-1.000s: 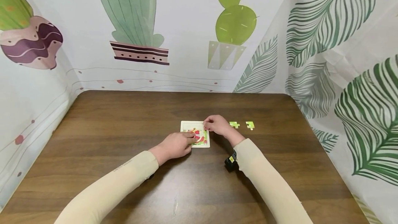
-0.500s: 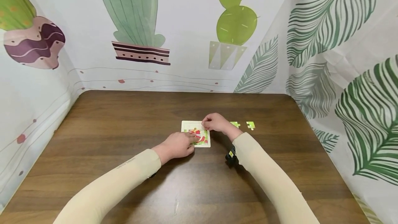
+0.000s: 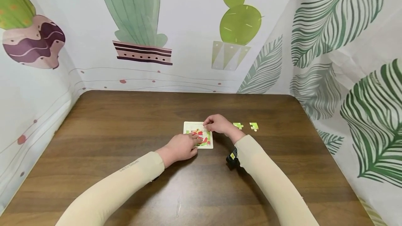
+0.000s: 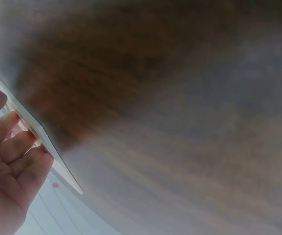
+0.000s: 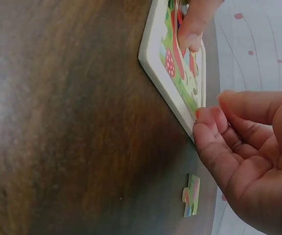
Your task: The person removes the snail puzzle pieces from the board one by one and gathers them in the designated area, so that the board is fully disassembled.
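Note:
A jigsaw puzzle in a white tray lies on the table, with red, green and white picture pieces in its lower part. My left hand rests its fingertips on the pieces from the left; in the left wrist view the fingers lie over the tray's edge. At the tray's upper right side my right hand has thumb and fingertips drawn together in a pinch. A sliver of a puzzle piece shows at these fingertips; the rest of it is hidden.
Two loose green puzzle pieces, a nearer one and a farther one, lie right of the tray. The brown wooden table ends at a wall covering printed with cacti and leaves.
My right hand has shifted slightly left along the tray's upper right side. The left hand stays on the puzzle, and the two loose pieces lie as before.

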Demonstrator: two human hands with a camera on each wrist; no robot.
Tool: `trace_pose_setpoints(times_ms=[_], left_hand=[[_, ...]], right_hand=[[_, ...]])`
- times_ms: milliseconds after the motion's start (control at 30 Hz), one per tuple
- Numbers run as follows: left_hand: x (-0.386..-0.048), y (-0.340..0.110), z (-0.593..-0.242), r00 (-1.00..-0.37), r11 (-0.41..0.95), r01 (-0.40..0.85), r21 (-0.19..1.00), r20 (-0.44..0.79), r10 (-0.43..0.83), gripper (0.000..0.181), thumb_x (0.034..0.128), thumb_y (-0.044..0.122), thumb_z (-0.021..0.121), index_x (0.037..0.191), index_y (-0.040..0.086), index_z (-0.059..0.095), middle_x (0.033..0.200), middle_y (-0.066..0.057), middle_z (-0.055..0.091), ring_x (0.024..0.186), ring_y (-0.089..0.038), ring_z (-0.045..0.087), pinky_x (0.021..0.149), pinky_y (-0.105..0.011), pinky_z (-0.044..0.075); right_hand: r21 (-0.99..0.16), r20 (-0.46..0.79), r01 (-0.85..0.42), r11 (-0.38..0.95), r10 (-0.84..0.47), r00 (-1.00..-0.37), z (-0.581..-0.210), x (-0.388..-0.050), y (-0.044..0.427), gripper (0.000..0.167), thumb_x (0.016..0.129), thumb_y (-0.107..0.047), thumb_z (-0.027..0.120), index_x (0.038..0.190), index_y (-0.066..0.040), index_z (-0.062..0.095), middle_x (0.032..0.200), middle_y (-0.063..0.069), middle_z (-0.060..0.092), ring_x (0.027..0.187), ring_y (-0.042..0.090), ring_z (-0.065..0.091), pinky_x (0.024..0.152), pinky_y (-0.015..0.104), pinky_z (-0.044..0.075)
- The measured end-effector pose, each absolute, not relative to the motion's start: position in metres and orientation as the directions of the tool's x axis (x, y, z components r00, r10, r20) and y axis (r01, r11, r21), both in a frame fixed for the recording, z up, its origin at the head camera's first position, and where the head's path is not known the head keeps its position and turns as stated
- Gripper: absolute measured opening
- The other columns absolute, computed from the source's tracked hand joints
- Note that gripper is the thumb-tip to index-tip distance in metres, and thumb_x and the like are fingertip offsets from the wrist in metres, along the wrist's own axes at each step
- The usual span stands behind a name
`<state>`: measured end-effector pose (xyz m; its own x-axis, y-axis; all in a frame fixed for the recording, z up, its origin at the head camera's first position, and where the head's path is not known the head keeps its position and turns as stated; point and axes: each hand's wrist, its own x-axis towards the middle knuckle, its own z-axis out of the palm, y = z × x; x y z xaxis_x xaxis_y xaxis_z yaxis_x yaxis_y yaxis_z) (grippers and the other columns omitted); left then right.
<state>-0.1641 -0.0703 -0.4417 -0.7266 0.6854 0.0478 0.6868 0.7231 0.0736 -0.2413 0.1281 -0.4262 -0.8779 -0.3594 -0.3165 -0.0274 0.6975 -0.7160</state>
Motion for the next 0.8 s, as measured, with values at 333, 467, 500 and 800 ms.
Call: trace_pose_setpoints(times_ms=[333, 467, 500, 800], left_hand=[[-0.1644, -0.0698, -0.4393, -0.736, 0.732, 0.675, 0.093, 0.025, 0.676, 0.039, 0.0922, 0.022, 0.062, 0.128, 0.012, 0.073, 0.131, -0.011, 0.073, 0.116, -0.027, 0.073, 0.084, -0.045, 0.062], [-0.1645, -0.0689, -0.4401, -0.74, 0.734, 0.671, 0.105, 0.018, 0.673, 0.039, 0.0922, 0.022, 0.062, 0.128, 0.012, 0.073, 0.132, -0.011, 0.072, 0.116, -0.027, 0.072, 0.084, -0.045, 0.061], [-0.1646, -0.0687, -0.4406, -0.739, 0.734, 0.671, 0.104, 0.02, 0.673, 0.039, 0.0919, 0.022, 0.062, 0.128, 0.012, 0.073, 0.131, -0.011, 0.073, 0.115, -0.027, 0.073, 0.084, -0.045, 0.061], [-0.164, -0.0662, -0.4384, -0.764, 0.762, 0.633, 0.139, -0.05, 0.643, 0.042, 0.0945, 0.024, 0.059, 0.135, 0.014, 0.069, 0.139, -0.012, 0.068, 0.128, -0.03, 0.067, 0.093, -0.047, 0.06]], right_hand=[[-0.768, -0.343, 0.053, 0.639, -0.34, -0.876, -0.4259, -0.2421, 0.1291, 0.022, 0.092, 0.001, 0.065, 0.113, 0.004, 0.07, 0.1, 0.009, 0.065, 0.09, 0.016, 0.057, 0.076, 0.021, 0.049], [-0.786, -0.36, 0.108, 0.608, -0.308, -0.881, -0.4296, -0.2389, 0.1313, 0.024, 0.091, 0.004, 0.064, 0.114, 0.005, 0.069, 0.104, 0.01, 0.065, 0.092, 0.017, 0.057, 0.077, 0.021, 0.049], [-0.788, -0.363, 0.12, 0.604, -0.299, -0.882, -0.4304, -0.2381, 0.1319, 0.023, 0.091, 0.004, 0.064, 0.114, 0.004, 0.07, 0.105, 0.011, 0.066, 0.092, 0.018, 0.057, 0.076, 0.021, 0.049], [-0.811, -0.434, 0.251, 0.528, -0.255, -0.864, -0.4331, -0.2346, 0.1348, 0.024, 0.096, 0.001, 0.063, 0.118, 0.01, 0.069, 0.103, 0.012, 0.071, 0.082, 0.009, 0.067, 0.088, 0.031, 0.062]])
